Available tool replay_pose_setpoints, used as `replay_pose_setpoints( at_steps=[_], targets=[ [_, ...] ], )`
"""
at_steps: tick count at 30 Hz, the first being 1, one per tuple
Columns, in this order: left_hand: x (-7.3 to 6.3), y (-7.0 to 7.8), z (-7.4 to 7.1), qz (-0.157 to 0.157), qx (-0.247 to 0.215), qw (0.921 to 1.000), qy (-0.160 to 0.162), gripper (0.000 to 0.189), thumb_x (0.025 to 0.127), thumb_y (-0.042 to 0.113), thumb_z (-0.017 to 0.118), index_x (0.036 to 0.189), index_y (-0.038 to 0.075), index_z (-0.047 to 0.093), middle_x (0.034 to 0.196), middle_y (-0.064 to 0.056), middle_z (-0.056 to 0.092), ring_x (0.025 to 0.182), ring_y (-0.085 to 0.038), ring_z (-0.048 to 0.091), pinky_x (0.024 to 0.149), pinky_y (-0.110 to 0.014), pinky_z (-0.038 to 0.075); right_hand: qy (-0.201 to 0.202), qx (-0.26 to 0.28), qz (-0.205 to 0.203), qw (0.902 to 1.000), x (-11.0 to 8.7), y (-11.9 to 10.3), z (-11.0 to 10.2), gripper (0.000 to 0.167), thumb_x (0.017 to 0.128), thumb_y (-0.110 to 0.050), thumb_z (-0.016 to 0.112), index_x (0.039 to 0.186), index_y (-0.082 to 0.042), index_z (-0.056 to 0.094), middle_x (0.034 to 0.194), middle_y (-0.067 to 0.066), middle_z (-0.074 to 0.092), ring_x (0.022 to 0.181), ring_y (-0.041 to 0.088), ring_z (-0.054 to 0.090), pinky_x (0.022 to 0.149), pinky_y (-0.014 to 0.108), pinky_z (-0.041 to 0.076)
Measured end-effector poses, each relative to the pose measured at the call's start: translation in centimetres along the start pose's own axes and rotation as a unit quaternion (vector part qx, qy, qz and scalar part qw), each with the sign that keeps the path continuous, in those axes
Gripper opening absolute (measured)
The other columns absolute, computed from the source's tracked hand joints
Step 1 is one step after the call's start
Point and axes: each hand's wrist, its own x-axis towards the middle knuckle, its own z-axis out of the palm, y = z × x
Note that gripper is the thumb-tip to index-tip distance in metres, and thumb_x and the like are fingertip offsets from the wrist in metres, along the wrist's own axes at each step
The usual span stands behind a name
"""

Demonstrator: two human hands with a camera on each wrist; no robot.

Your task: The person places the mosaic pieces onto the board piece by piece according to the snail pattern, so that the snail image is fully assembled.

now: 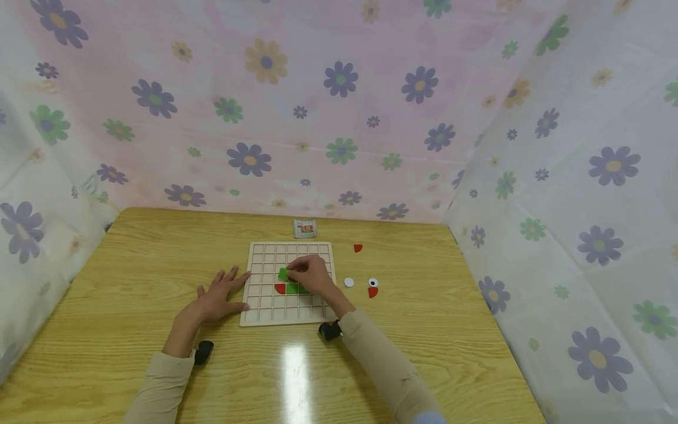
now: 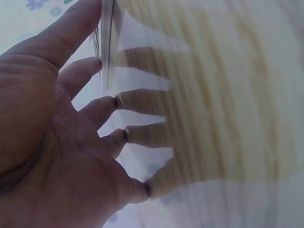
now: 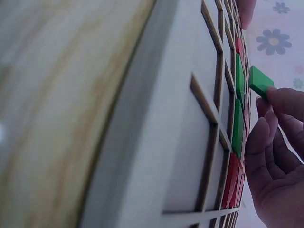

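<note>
A pale wooden grid board (image 1: 259, 316) lies on the table. My right hand (image 1: 313, 275) is over it and pinches a green square tile (image 3: 260, 81) between thumb and fingers, raised above the cells in the right wrist view. Set in the grid are a red quarter-round piece (image 1: 280, 289) and green tiles (image 1: 293, 288); more red pieces (image 3: 231, 179) show nearer the wrist camera. My left hand (image 1: 213, 300) rests spread on the table, its thumb and a fingertip at the board's left edge. The right hand hides part of the grid.
Right of the board lie a white disc (image 1: 349, 282), an eye disc (image 1: 373, 282) with a dark dot, and two red quarter-round pieces, one (image 1: 373, 292) touching that disc and one (image 1: 358, 248) farther back. A small picture card (image 1: 305, 228) lies behind the board. Flowered curtains surround the table.
</note>
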Motion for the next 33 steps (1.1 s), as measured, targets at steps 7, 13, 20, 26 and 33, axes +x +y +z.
replay_pose_setpoints(
  at_steps=[7, 13, 20, 26, 33],
  targets=[
    [0.0, 0.0, 0.0, 0.002, -0.003, 1.0000, -0.001, 0.083, 0.091, 0.031, 0.077, 0.158, 0.004, 0.035, 0.165, -0.033, 0.010, 0.147, -0.062, -0.001, 0.098, -0.089, -0.006, -0.031, -0.043, -0.008, 0.9986, 0.4, -0.1, 0.2, 0.011, 0.098, -0.010, 0.069, 0.102, -0.004, 0.077, 0.091, 0.009, 0.075, 0.074, 0.007, 0.064, 0.069, 0.022, 0.054],
    [0.0, 0.2, -0.1, -0.001, -0.002, 1.0000, -0.004, 0.083, 0.092, 0.032, 0.076, 0.158, 0.004, 0.034, 0.165, -0.032, 0.009, 0.148, -0.061, -0.002, 0.098, -0.089, -0.006, -0.050, -0.066, 0.004, 0.9965, 0.8, -0.2, 0.3, 0.012, 0.100, -0.011, 0.067, 0.104, -0.003, 0.075, 0.092, 0.008, 0.074, 0.074, 0.009, 0.065, 0.070, 0.023, 0.054],
    [0.0, 0.4, -0.2, -0.001, -0.003, 1.0000, -0.001, 0.082, 0.092, 0.031, 0.076, 0.158, 0.004, 0.034, 0.165, -0.033, 0.009, 0.148, -0.061, -0.002, 0.099, -0.089, -0.006, -0.051, -0.073, 0.020, 0.9958, 0.9, -0.7, 0.3, 0.012, 0.099, -0.011, 0.068, 0.102, -0.003, 0.076, 0.090, 0.008, 0.074, 0.074, 0.011, 0.065, 0.071, 0.025, 0.054],
    [0.1, 0.5, -0.3, -0.003, -0.006, 1.0000, -0.001, 0.082, 0.092, 0.031, 0.076, 0.158, 0.003, 0.035, 0.165, -0.033, 0.009, 0.148, -0.061, -0.002, 0.099, -0.089, -0.006, -0.036, -0.091, 0.024, 0.9950, 1.1, -0.4, 0.6, 0.010, 0.098, -0.013, 0.070, 0.098, -0.006, 0.078, 0.087, 0.004, 0.073, 0.072, 0.008, 0.063, 0.071, 0.024, 0.053],
    [0.0, 0.4, -0.3, -0.008, 0.000, 0.9999, -0.006, 0.082, 0.093, 0.031, 0.075, 0.158, 0.003, 0.034, 0.165, -0.033, 0.009, 0.147, -0.061, -0.002, 0.099, -0.089, -0.005, -0.032, -0.099, 0.037, 0.9939, 1.1, -0.5, 0.9, 0.010, 0.098, -0.016, 0.071, 0.097, -0.010, 0.078, 0.086, 0.001, 0.072, 0.073, 0.007, 0.062, 0.070, 0.026, 0.051]
  ],
)
